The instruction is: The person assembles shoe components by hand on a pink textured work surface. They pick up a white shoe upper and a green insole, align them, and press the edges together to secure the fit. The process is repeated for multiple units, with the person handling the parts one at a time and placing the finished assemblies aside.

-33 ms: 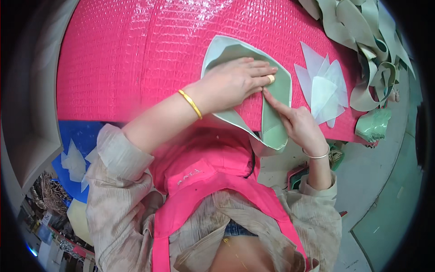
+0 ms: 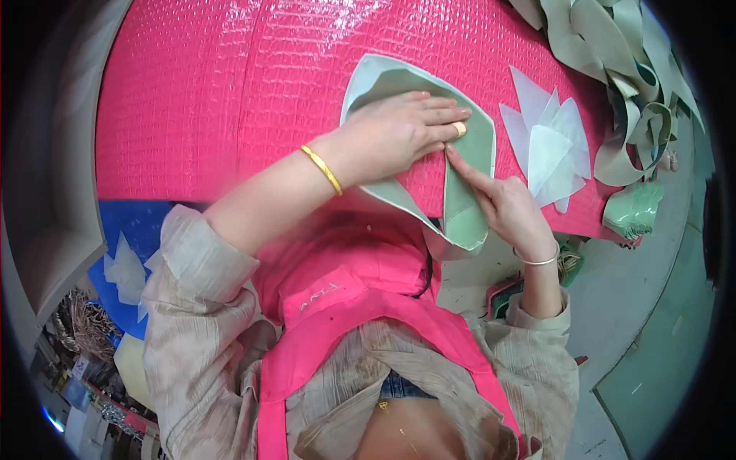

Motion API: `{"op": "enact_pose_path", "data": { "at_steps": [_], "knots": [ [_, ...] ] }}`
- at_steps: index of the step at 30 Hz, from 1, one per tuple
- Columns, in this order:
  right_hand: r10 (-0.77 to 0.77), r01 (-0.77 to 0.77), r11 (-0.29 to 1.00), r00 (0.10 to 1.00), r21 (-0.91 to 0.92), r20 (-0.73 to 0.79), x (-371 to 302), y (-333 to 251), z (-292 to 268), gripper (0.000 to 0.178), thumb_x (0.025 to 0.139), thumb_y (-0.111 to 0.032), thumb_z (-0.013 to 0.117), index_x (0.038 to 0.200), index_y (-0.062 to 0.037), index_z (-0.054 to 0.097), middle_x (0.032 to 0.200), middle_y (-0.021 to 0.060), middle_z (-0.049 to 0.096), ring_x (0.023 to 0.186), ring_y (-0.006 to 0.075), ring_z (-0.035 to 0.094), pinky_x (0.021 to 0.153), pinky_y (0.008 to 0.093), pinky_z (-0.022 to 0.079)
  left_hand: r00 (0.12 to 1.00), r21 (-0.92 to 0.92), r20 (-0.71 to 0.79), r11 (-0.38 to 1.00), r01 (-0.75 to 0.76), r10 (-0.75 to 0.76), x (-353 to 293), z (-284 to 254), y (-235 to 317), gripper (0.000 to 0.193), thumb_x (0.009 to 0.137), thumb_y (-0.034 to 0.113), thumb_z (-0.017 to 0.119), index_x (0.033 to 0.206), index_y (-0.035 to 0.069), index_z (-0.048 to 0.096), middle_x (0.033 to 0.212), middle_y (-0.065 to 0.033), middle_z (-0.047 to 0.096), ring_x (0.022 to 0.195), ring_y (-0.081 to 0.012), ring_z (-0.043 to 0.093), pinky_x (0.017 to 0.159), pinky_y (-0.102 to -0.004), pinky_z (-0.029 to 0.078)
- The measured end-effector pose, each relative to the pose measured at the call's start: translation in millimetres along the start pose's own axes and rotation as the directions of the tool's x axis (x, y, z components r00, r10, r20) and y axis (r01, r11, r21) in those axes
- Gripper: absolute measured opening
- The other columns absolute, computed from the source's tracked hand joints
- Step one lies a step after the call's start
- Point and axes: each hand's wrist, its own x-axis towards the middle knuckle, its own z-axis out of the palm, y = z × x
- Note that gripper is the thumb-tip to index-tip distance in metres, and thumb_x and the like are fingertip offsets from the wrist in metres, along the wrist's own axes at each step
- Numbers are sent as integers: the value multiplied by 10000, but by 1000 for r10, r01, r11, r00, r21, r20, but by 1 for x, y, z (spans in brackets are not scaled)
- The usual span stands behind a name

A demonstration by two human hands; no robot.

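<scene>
Pressed a pale green piece (image 2: 481, 140) on the pink tabletop (image 2: 176, 115) with left hand (image 2: 391, 140) flat, right hand (image 2: 510, 208) pointing, couldn't tell if pinching; seemingly smoothed an edge; likely needed steady pressure next.

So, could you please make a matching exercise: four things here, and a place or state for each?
1. left hand
2. right hand
3. green piece
4. pale sheets

A. touched by both hands
B. fanned out on the pink surface
C. silvery bangle at its wrist
D. yellow bangle at its wrist

Pairs: 1-D, 2-C, 3-A, 4-B
</scene>
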Motion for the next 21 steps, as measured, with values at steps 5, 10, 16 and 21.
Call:
{"op": "enact_pose_path", "data": {
  "at_steps": [5, 10, 16, 21],
  "knots": [
    [-56, 56, 998, 998, -5, 29, -29, 2, 13, 573, 754, -52, 505, 1276, -282, 448, 543, 216, 468, 455, 344, 507, 483, 427, 436, 999, 28, 31, 999, -17, 16, 0, 3, -3, 384, 832, 207, 513, 1204, 112, 492, 1348, -23, 388, 1245, -189, 362, 1032, -364, 310],
    [57, -77, 985, 990, -151, -131, -26, -11, -1, 511, 776, -156, 566, 1275, -193, 462, 929, 174, 562, 808, 296, 567, 705, 418, 443, 999, 102, 28, 994, -35, 33, -1, -1, 1, 420, 821, 210, 537, 1216, 80, 476, 1350, -41, 385, 1247, -197, 357, 1036, -366, 299],
    [-217, 181, 962, 961, -202, -172, 28, 5, 8, 649, 808, -301, 551, 1371, -125, 282, 1417, 70, 279, 1300, 248, 269, 1059, 462, 174, 985, 86, -103, 985, 146, -137, -21, -8, -7, 409, 817, 177, 548, 1201, 54, 480, 1331, -77, 408, 1206, -225, 411, 997, -374, 340],
    [-200, 133, 953, 952, -272, -233, 56, 1, 0, 599, 829, -312, 509, 1364, -137, 305, 1429, 30, 265, 1313, 229, 249, 1057, 496, 145, 959, 337, -179, 902, 269, -219, 1, -13, -24, 425, 855, 238, 497, 1247, 81, 450, 1324, -68, 423, 1237, -207, 375, 1012, -419, 305]
  ]
}}
